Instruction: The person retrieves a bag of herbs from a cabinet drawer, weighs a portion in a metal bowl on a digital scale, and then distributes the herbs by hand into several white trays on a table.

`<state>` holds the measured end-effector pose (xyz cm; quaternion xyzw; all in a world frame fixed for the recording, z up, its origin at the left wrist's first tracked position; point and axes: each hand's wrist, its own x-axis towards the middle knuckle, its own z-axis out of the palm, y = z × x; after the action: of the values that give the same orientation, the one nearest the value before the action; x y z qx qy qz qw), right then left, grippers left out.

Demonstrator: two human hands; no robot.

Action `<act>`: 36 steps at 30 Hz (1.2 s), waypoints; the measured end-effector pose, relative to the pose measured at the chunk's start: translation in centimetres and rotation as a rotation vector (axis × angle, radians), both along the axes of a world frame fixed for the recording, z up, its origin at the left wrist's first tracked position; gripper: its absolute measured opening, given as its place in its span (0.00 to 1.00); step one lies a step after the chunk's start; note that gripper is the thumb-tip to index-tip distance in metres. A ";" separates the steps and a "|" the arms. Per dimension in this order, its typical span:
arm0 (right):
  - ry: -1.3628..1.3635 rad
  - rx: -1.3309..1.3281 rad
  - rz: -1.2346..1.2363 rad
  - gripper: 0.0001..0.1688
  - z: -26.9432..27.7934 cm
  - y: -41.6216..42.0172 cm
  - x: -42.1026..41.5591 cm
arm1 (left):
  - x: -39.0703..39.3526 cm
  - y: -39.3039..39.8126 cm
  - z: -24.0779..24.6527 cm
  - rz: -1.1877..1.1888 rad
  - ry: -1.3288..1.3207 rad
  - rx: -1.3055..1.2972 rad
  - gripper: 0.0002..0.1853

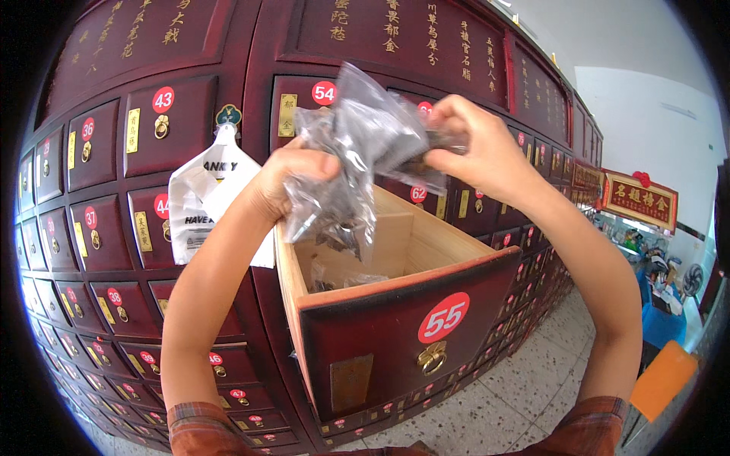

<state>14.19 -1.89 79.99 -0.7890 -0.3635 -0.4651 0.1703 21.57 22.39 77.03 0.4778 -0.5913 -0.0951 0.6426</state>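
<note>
My left hand (291, 176) grips a crumpled clear plastic bag (356, 222) with dark pieces in its lower part. At the upper right, my right hand (485, 145) pinches another clear bag (393, 131) that also has dark contents and is blurred. The two bags overlap, and I cannot tell whether they are joined. Both hands are above a pulled-out wooden drawer (408, 342) with a dark red front, a red number sticker and a brass ring pull (432, 358). Inside the drawer, more clear plastic (365, 279) and some dark bits show near the front.
A dark red medicine cabinet (259, 319) with many small drawers spans the view. A white plastic bag (194, 188) hangs from a hook (229, 114) left of the open drawer. To the right are a speckled tile floor (490, 404), an orange panel (664, 381) and a fan (693, 280).
</note>
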 end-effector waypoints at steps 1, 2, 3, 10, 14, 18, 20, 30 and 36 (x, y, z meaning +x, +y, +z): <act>0.094 -0.018 0.072 0.19 0.1 0.7 0.7 | -0.7 -0.4 -0.1 0.092 -0.044 0.032 0.32; 0.201 -0.049 0.171 0.21 0.2 1.4 1.0 | -0.5 -0.7 -0.2 0.152 -0.042 0.040 0.28; 0.309 -0.086 0.281 0.24 0.3 2.2 1.2 | -0.8 -0.5 -0.3 0.182 -0.008 -0.021 0.27; 1.084 -0.938 0.024 0.28 -1.8 5.0 0.4 | -0.3 5.2 -0.8 0.109 0.241 -0.458 0.13; 1.305 -0.754 -0.224 0.23 -4.5 9.1 -0.5 | -2.2 7.6 -2.7 0.222 0.246 -0.717 0.22; 1.131 -1.015 -0.106 0.21 -3.5 8.7 1.5 | -5.5 10.8 -8.2 -0.195 0.126 -0.805 0.25; 0.966 -0.869 0.110 0.19 -3.6 6.8 1.8 | -6.7 11.1 -11.9 -0.286 0.115 -0.750 0.22; 0.311 0.488 0.338 0.12 -8.0 1.0 -7.8 | -13.0 10.9 -19.9 -0.555 -0.037 -0.202 0.12; -0.285 0.181 0.170 0.07 -18.2 4.8 -8.8 | -11.7 10.5 -20.2 -0.629 0.032 -0.253 0.15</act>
<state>5.40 2.92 61.82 -0.6630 -0.4061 -0.5869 0.2263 9.85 32.93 56.87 0.1868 -0.7066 -0.2219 0.6454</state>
